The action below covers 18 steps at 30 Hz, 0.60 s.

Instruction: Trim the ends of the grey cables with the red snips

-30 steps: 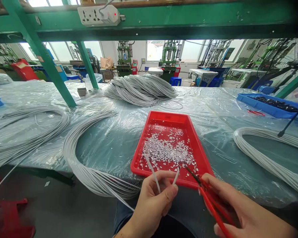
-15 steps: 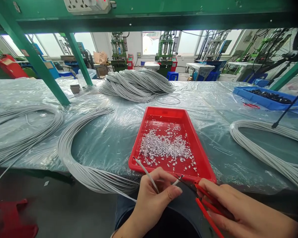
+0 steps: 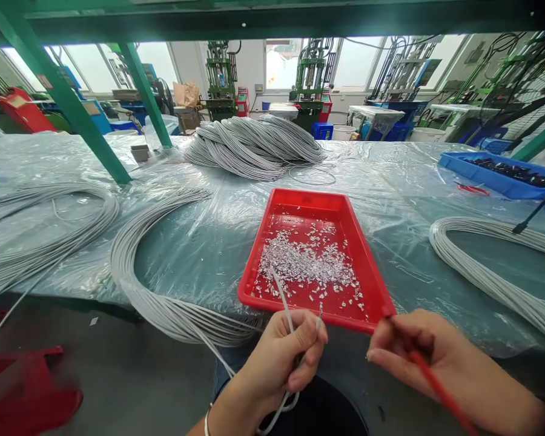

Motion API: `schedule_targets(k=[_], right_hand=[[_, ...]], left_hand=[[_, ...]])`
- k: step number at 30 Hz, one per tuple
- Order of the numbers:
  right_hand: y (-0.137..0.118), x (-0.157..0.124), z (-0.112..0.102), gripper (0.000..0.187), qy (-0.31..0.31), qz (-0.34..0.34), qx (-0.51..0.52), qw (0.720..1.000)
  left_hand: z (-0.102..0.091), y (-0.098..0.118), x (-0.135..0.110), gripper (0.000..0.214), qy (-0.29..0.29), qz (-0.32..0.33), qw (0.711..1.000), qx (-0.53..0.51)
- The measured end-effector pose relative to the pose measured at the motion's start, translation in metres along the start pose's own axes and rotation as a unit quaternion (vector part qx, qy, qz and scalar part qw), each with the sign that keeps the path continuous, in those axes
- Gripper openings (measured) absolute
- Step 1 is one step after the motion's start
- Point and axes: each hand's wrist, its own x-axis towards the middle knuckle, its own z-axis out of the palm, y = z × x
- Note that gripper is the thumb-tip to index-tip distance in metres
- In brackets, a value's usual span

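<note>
Right hand [image 3: 440, 348] has backed off the cable [image 3: 281, 292], my fingers wrapped round a red-handled tool [image 3: 442, 392]; my left hand [image 3: 285, 346] grips the cable, ends sticking up near the red tray [image 3: 366, 260].

Bright rectangular windows [image 3: 282, 68] line a white painted wall [image 3: 251, 68], with tall green metal machines [image 3: 311, 74] standing before it; slanting green metal posts [image 3: 58, 91] rise from a long green table [image 3: 177, 260] under transparent plastic sheeting [image 3: 390, 175], and a red plastic stool [image 3: 31, 393] stands on the grey floor [image 3: 131, 381]
</note>
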Motion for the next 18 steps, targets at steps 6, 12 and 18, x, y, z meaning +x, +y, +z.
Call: schedule_targets(k=[6,12,18], right_hand=[[-0.021,0.025,0.029,0.010,0.036,-0.045,0.277,0.959],[-0.018,0.028,0.046,0.040,-0.153,0.056,0.725,0.670],[-0.016,0.035,0.041,0.006,0.220,-0.137,0.171,0.951]], left_hand=[[0.006,-0.004,-0.001,0.036,0.065,0.019,0.976,0.209],[0.008,0.006,0.000,0.027,0.044,0.131,0.934,0.330],[0.008,0.001,0.007,0.036,0.156,0.076,0.935,0.309]])
